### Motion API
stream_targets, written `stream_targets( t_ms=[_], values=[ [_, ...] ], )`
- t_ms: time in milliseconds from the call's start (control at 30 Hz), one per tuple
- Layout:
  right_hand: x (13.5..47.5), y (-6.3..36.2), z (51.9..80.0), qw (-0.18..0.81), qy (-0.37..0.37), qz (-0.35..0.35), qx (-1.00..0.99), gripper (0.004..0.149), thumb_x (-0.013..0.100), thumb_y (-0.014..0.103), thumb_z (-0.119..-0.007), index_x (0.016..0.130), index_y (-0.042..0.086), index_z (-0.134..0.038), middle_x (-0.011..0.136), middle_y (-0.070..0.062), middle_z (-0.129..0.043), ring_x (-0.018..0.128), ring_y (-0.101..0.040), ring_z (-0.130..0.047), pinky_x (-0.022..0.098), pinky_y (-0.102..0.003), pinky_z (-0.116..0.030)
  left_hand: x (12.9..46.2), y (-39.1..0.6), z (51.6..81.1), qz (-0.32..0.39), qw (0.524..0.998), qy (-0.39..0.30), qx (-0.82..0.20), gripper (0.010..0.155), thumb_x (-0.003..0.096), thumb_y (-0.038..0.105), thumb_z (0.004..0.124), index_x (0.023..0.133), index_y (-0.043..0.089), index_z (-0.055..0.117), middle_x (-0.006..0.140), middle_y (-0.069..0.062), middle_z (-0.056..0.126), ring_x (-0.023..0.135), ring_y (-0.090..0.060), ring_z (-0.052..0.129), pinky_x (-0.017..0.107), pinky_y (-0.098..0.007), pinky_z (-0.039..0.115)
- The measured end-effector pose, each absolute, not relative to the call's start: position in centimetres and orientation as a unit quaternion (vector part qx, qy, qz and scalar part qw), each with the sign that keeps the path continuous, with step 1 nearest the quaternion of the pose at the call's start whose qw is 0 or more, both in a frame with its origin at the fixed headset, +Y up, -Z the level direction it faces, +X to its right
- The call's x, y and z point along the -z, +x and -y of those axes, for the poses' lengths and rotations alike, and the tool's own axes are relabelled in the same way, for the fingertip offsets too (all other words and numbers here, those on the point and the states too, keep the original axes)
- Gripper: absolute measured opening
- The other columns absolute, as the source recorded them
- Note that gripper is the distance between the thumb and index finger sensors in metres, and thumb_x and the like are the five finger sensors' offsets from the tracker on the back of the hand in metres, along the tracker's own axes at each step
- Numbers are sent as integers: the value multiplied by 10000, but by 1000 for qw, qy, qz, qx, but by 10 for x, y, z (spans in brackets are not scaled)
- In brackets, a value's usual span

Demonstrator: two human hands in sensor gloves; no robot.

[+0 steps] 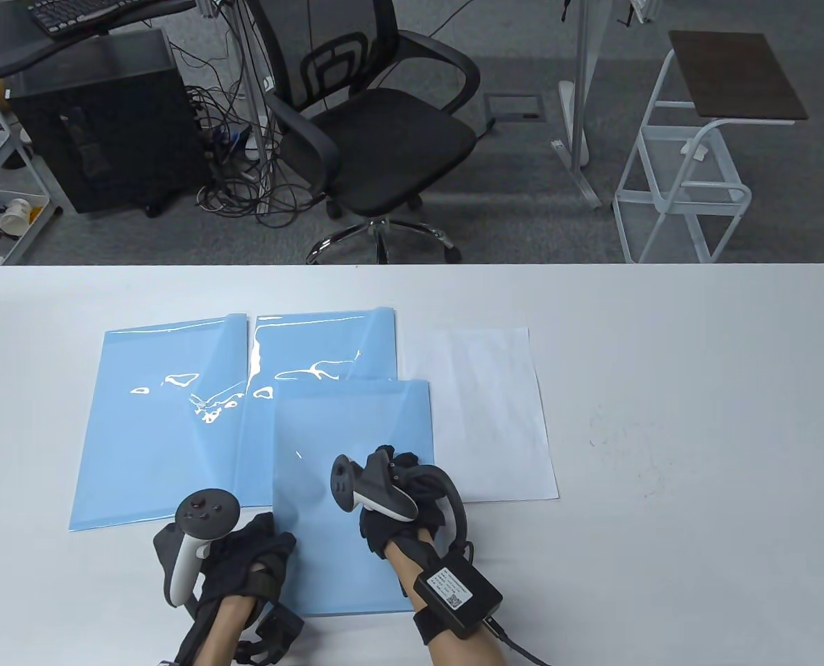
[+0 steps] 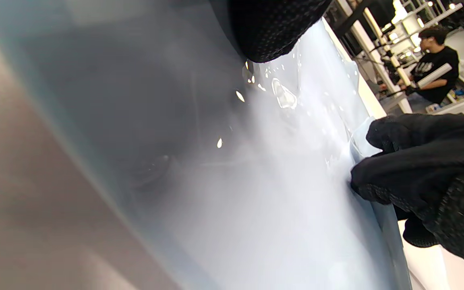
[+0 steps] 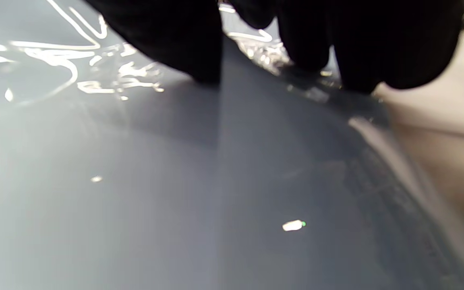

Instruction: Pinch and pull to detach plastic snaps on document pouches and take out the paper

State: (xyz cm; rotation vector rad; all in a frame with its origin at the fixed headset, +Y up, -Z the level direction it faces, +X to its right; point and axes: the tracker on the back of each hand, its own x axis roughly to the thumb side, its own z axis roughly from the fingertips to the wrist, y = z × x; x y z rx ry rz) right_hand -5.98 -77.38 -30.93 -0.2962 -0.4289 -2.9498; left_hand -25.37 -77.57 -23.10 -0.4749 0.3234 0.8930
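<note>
A light blue document pouch lies nearest the table's front edge, overlapping two more blue pouches, one at the left and one behind. A white sheet of paper lies flat to its right. My left hand rests on the front pouch's left edge, a fingertip pressing the plastic down. My right hand sits at the pouch's right edge; in the left wrist view its fingers pinch the pouch's edge flap. No snap is visible. In the right wrist view the fingers touch the pouch.
The white table extends bare to the right. Beyond its far edge stand a black office chair, a black cabinet and a white side trolley. A person works in the background of the left wrist view.
</note>
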Motion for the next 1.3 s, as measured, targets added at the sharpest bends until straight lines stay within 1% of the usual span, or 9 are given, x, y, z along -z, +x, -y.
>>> stream_targets(
  t_ms=[233,700,733,767,833,1000,1067,1200,1300],
  values=[
    [322,-69,775,107,-79,109,985,647,537,308,-850,1067,49,-585,927,-277,-880,656,-545,-986,424,-590,-911,231,-253,775,-154,869,-223,-415,495,578,236,754,1017,39,636,859,-70,929,572,-214,1097,400,-335,956],
    [327,-73,779,106,-76,76,988,605,535,250,-839,1045,21,-608,843,-267,-941,570,-520,-1030,366,-548,-951,231,-252,775,-153,876,-219,-402,485,570,238,749,1011,61,650,853,-47,936,561,-199,1104,399,-326,961],
    [327,-73,780,114,-71,64,989,571,544,195,-832,1045,27,-614,836,-245,-953,571,-506,-1038,371,-544,-952,230,-252,776,-158,877,-219,-399,483,567,234,750,1007,60,654,851,-36,939,555,-197,1106,396,-326,962],
    [328,-69,778,130,-71,41,988,561,532,209,-831,1031,47,-635,814,-195,-974,549,-452,-1059,359,-502,-970,231,-253,776,-151,876,-220,-401,483,567,235,750,1008,63,653,854,-32,939,555,-195,1106,397,-324,963],
    [332,-64,777,99,-60,53,992,564,537,219,-831,1038,58,-630,812,-184,-976,553,-441,-1052,358,-495,-970,230,-254,776,-155,873,-221,-407,485,567,235,752,1009,64,652,856,-38,938,560,-199,1105,399,-325,963],
    [334,-50,769,26,-49,85,995,605,542,261,-833,1065,77,-590,883,-198,-944,634,-435,-1040,427,-529,-944,230,-255,777,-154,869,-223,-414,485,571,237,750,1011,61,648,858,-37,935,563,-201,1102,402,-324,961],
    [333,-44,764,-7,-52,85,995,623,544,265,-833,1080,97,-563,967,-197,-887,701,-449,-1011,471,-562,-912,230,-256,777,-155,866,-225,-419,485,574,237,751,1011,56,647,858,-40,932,562,-206,1102,400,-328,960],
    [320,-32,749,5,-71,48,996,653,541,223,-846,1103,192,-516,1147,-195,-652,948,-506,-761,597,-657,-767,230,-256,777,-155,865,-227,-420,486,574,238,749,1012,55,645,856,-38,932,561,-203,1102,401,-326,959],
    [311,-26,740,50,-95,17,994,666,514,176,-877,1088,234,-544,1200,-153,-536,1051,-477,-574,714,-647,-606,230,-256,778,-155,865,-226,-421,485,576,237,748,1013,52,643,859,-41,930,562,-207,1100,401,-328,958]
  ],
)
